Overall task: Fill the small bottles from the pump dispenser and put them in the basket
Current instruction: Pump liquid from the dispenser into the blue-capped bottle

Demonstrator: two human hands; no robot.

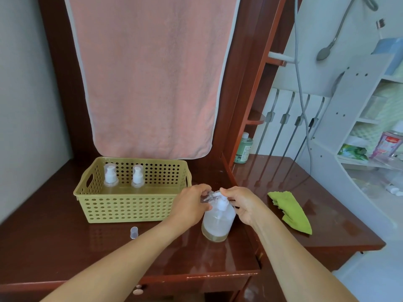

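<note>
Glossy red-brown wood forms the desk (87,247), its lacquer mirroring the things on it, and a pink terry towel (148,79) with a pale hem hangs down behind. Both bare forearms reach in from the bottom edge and meet over the pump dispenser (218,223), a rounded clear plastic bottle standing upright near the desk's middle, with only a shallow yellowish layer left at its base. The left hand (192,205) curls its fingers and thumb round a small bottle (212,195) of clear plastic, held tipped on its side just above the dispenser's white pump head. The right hand (239,203) comes in from the other side, wrist bent; its thumb and forefinger pinch the ribbed neck end of that bottle, and its other fingers fold loosely beside the pump.

To the left stands the basket (130,208), olive-yellow plastic with perforated walls and cut-out handles, holding two filled bottles (110,176) with white pump tops upright along its far side. A clear cap (134,232) lies on the desk in front of it. A crumpled green cloth (290,211) lies to the right.
</note>
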